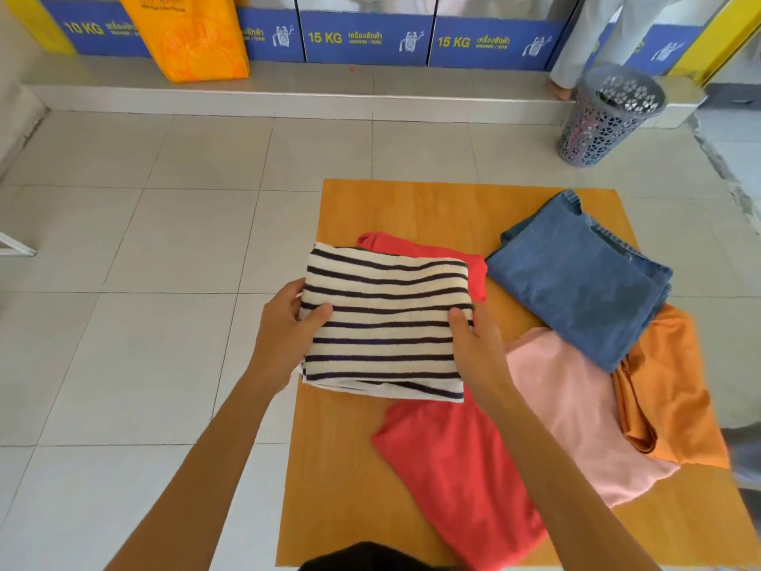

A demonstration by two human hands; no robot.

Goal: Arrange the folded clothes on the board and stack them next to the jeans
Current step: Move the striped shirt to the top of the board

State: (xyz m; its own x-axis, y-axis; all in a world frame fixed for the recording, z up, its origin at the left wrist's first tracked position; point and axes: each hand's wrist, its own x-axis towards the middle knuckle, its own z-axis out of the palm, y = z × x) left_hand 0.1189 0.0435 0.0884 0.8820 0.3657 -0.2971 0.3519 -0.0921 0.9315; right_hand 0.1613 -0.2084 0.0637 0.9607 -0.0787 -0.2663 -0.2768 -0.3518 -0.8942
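Observation:
A folded striped shirt (387, 319), cream with dark stripes, is held over the left part of the wooden board (412, 204). My left hand (288, 323) grips its left edge and my right hand (473, 340) grips its right edge. Under its far side lies a folded red garment (473, 269). Folded blue jeans (576, 274) lie at the board's far right. In front of the jeans lie a pink garment (576, 405), an orange garment (675, 389) and another red garment (453, 467).
The board lies on a pale tiled floor. A grey perforated laundry basket (609, 117) stands at the back right beside a person's legs (593, 39). An orange bag (189, 35) leans against the blue washer fronts behind a raised step.

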